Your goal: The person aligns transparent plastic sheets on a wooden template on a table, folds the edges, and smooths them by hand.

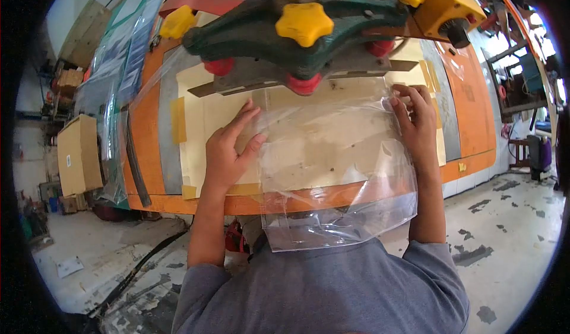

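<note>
A clear plastic sheet (332,150), perhaps a bag, lies over the cream-coloured work surface and hangs past the orange front edge toward my body. My left hand (231,147) rests by the sheet's left edge, its fingers stretched out and the thumb apart. At the far right corner, my right hand (417,117) has its fingers bent and pinches the plastic edge. Just beyond the sheet is a green press head (249,34) with yellow star knobs (304,24) and red round fittings. Below it runs a metal bar (237,86), close above the sheet's far edge.
A yellow control box (449,10) with a black knob sits at the upper right. More clear plastic sheets (116,67) lie at the left, beside a dark strip (136,162). A cardboard box (79,156) stands farther left. The orange table edge (249,204) runs before my body.
</note>
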Tool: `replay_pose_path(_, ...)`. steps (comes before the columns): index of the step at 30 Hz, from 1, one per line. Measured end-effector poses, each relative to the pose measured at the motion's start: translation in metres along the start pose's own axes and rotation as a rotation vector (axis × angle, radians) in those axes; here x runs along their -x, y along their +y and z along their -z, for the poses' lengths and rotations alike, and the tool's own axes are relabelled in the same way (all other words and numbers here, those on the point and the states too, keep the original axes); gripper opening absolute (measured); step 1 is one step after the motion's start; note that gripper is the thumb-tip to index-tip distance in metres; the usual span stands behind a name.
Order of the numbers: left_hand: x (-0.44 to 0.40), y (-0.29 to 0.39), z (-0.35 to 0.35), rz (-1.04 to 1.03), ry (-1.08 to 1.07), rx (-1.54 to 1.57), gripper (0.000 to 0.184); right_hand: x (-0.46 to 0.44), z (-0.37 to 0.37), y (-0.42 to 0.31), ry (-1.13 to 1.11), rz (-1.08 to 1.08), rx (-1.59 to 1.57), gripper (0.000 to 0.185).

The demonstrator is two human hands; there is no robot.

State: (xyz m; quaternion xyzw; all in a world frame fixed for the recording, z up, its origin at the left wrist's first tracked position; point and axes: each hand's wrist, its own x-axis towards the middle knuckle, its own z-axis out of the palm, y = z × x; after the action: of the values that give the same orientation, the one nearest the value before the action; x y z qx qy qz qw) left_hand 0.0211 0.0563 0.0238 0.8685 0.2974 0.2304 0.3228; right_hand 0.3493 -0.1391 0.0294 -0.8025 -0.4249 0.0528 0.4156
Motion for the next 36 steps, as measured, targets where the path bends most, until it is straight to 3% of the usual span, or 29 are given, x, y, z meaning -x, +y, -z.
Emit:
replay_pose_path(5, 0.002, -0.012, 0.004, -0.030, -0.025, 0.020, 0.052, -0.001, 0.000, -0.002, -0.031, -0.004, -0.057, 0.024)
replay_pose_path(8, 0.002, 0.000, 0.008, 0.151, -0.037, 0.195, 0.050, -0.002, 0.000, -0.001, -0.035, 0.001, -0.048, 0.024)
replay_pose_path(11, 0.002, 0.002, 0.011, 0.120, -0.046, 0.238, 0.050, -0.001, 0.000, -0.002, -0.039, -0.023, -0.063, 0.025)
replay_pose_path(14, 0.002, 0.010, 0.013, 0.284, -0.112, 0.228, 0.051, 0.000, 0.000, -0.001, -0.031, -0.035, -0.097, 0.025)
replay_pose_path(20, 0.000, 0.002, 0.004, 0.047, -0.061, 0.230, 0.052, -0.005, -0.002, 0.024, -0.038, -0.066, -0.138, 0.030)
replay_pose_path(25, 0.000, 0.002, 0.005, 0.108, -0.060, 0.218, 0.052, -0.020, 0.005, 0.015, -0.147, -0.195, -0.104, 0.035)
replay_pose_path(30, 0.000, -0.016, -0.004, 0.085, -0.019, 0.264, 0.051, -0.029, -0.004, 0.019, -0.145, -0.168, -0.103, 0.032)
replay_pose_path(33, -0.003, -0.022, -0.005, -0.133, 0.014, 0.212, 0.050, -0.026, -0.011, 0.012, -0.133, -0.189, 0.003, 0.025)
replay_pose_path(35, 0.002, -0.004, 0.001, 0.099, -0.020, 0.259, 0.049, -0.022, -0.015, 0.005, -0.052, -0.155, 0.072, 0.022)
replay_pose_path(36, 0.003, -0.002, 0.002, 0.106, -0.018, 0.250, 0.049, -0.021, -0.019, 0.007, -0.059, -0.154, 0.064, 0.022)
